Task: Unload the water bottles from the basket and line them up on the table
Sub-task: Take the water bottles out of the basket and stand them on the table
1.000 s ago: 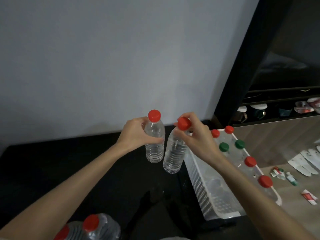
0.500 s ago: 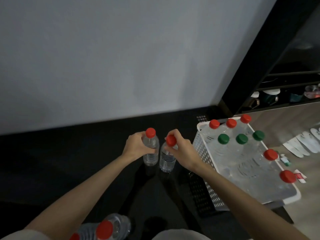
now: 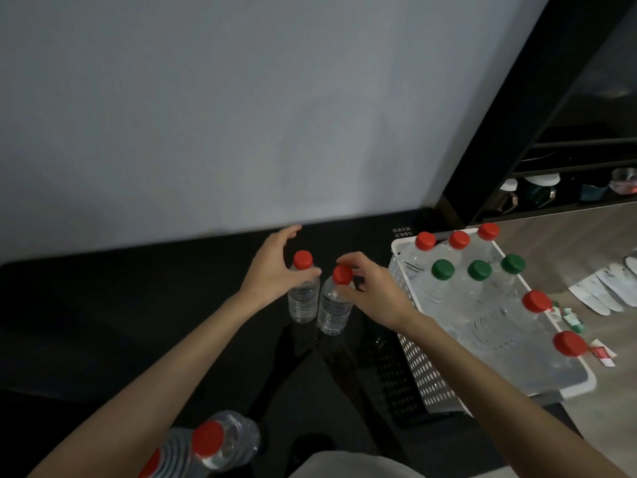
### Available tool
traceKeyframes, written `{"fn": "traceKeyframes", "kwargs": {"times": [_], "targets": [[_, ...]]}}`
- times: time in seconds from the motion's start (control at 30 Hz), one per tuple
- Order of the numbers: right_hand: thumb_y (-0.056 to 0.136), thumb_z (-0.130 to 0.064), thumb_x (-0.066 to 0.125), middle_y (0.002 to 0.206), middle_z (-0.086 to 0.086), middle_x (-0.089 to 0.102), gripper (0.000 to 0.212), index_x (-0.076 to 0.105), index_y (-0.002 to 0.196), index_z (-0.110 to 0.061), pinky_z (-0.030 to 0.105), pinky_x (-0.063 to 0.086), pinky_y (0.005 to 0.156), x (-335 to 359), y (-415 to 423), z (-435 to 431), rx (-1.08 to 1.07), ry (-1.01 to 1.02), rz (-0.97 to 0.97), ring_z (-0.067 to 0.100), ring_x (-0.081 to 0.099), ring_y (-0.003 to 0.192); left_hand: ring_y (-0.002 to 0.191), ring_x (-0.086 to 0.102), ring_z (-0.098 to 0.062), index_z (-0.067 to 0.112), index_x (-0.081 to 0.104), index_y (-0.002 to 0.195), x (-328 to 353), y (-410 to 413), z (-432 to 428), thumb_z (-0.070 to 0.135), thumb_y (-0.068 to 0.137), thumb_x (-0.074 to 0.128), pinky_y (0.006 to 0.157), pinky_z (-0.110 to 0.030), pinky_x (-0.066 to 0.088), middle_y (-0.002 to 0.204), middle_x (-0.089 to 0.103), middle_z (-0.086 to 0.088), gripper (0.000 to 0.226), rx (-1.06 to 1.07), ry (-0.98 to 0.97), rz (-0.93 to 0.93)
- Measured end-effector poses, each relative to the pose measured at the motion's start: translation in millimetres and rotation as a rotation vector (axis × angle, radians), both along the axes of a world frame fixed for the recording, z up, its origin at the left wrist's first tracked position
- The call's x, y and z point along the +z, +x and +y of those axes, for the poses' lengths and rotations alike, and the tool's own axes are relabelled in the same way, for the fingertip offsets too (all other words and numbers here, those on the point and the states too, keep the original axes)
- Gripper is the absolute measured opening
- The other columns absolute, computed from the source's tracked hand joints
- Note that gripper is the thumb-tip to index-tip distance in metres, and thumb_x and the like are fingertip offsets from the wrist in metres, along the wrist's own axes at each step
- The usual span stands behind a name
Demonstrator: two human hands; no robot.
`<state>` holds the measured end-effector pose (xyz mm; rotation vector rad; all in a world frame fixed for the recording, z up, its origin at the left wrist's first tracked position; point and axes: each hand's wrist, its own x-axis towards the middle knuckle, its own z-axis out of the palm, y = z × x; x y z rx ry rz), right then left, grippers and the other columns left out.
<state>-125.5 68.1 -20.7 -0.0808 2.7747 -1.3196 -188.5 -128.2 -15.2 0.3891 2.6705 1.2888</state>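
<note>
Two clear water bottles with red caps stand side by side on the black table (image 3: 138,322): the left bottle (image 3: 303,298) and the right bottle (image 3: 333,310). My left hand (image 3: 275,267) is beside the left bottle with its fingers spread away from it; only the thumb lies near the bottle's shoulder. My right hand (image 3: 372,291) pinches the right bottle's cap from above with its fingertips. The white perforated basket (image 3: 427,374) stands at the table's right end and holds several upright bottles with red and green caps (image 3: 443,269).
More red-capped bottles (image 3: 220,439) stand at the near left edge of the view, by my left forearm. A grey wall runs behind the table. Right of the basket are a wooden floor with scattered labels (image 3: 599,291) and a dark shelf.
My left hand has opened its grip on the left bottle, fingers now spread. Both bottles now stand on the table, and the view has tilted down and shifted so more of the basket shows.
</note>
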Motion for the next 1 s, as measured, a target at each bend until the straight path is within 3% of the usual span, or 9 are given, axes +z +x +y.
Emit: {"fn": "traceKeyframes", "kwargs": {"times": [0.07,0.2,0.33,0.43,0.57,0.67,0.87,1.0], "targets": [[0.088,-0.02,0.069,0.126,-0.01,0.057,0.045,0.052,0.13,-0.021,0.023,0.049,0.093,16.2,10.4,11.7,-0.035,-0.028,0.046,0.008,0.055,0.115,0.137,0.038,-0.012,0.022,0.037,0.147,22.1,4.9,7.9,0.033,0.078,0.078,0.112,-0.031,0.032,0.149,0.041,0.002,0.081,-0.015,-0.021,0.114],[0.09,-0.018,0.066,0.119,-0.015,0.057,0.033,0.057,0.122,-0.023,0.016,0.051,0.089,41.7,32.8,56.0,-0.176,-0.053,0.208,0.003,0.056,0.111,0.141,0.031,-0.014,0.022,0.041,0.144,62.4,15.1,42.5,0.028,0.089,0.067,0.115,-0.028,0.025,0.151,0.036,-0.001,0.062,-0.055,-0.001,0.364],[0.089,-0.014,0.066,0.113,-0.01,0.058,0.029,0.056,0.116,-0.022,0.03,0.048,0.095,42.9,46.6,109.0,-0.366,-0.008,0.266,0.011,0.057,0.11,0.14,0.032,-0.014,0.018,0.042,0.144,87.6,21.9,97.7,0.022,0.09,0.065,0.11,-0.015,0.017,0.149,0.039,-0.004,0.059,-0.138,0.059,0.455],[0.087,-0.013,0.069,0.124,0.003,0.057,0.039,0.053,0.123,-0.012,0.024,0.04,0.085,33.1,50.1,136.2,-0.43,0.082,0.234,0.013,0.052,0.105,0.139,0.033,-0.014,0.016,0.037,0.146,82.3,29.3,140.8,0.023,0.09,0.065,0.11,-0.017,0.02,0.149,0.037,-0.004,0.063,-0.196,0.087,0.344],[0.087,-0.01,0.068,0.134,0.009,0.05,0.055,0.042,0.136,-0.009,0.023,0.039,0.089,6.8,48.4,154.6,-0.407,0.06,0.113,0.013,0.05,0.112,0.141,0.03,-0.017,0.016,0.028,0.149,36.3,45.4,178.6,0.021,0.088,0.069,0.105,-0.017,0.022,0.152,0.03,-0.006,0.074,-0.156,0.088,0.078],[0.088,-0.008,0.067,0.134,0.008,0.05,0.06,0.037,0.14,-0.01,0.026,0.041,0.094,-10.7,44.3,159.6,-0.398,0.045,0.037,0.019,0.051,0.119,0.135,0.039,-0.017,0.016,0.035,0.144,-4.9,58.0,190.3,0.019,0.081,0.075,0.103,-0.023,0.033,0.144,0.04,-0.005,0.076,-0.091,0.09,-0.029],[0.076,0.001,0.076,0.111,-0.006,0.05,0.061,0.041,0.123,-0.014,0.021,0.039,0.082,-34.4,43.5,172.5,-0.328,0.046,0.115,0.015,0.054,0.105,0.117,0.054,-0.011,0.023,0.051,0.126,-45.7,62.9,216.5,0.034,0.069,0.079,0.097,-0.035,0.05,0.126,0.054,0.006,0.065,-0.062,-0.056,-0.048],[0.066,-0.004,0.083,0.107,-0.006,0.051,0.069,0.04,0.119,-0.015,0.023,0.04,0.079,-42.3,43.2,180.5,-0.27,0.1,0.151,0.013,0.051,0.097,0.109,0.059,-0.014,0.027,0.056,0.119,-56.3,62.0,224.6,0.041,0.054,0.083,0.091,-0.039,0.053,0.116,0.062,0.007,0.072,-0.08,-0.236,0.021]]}}
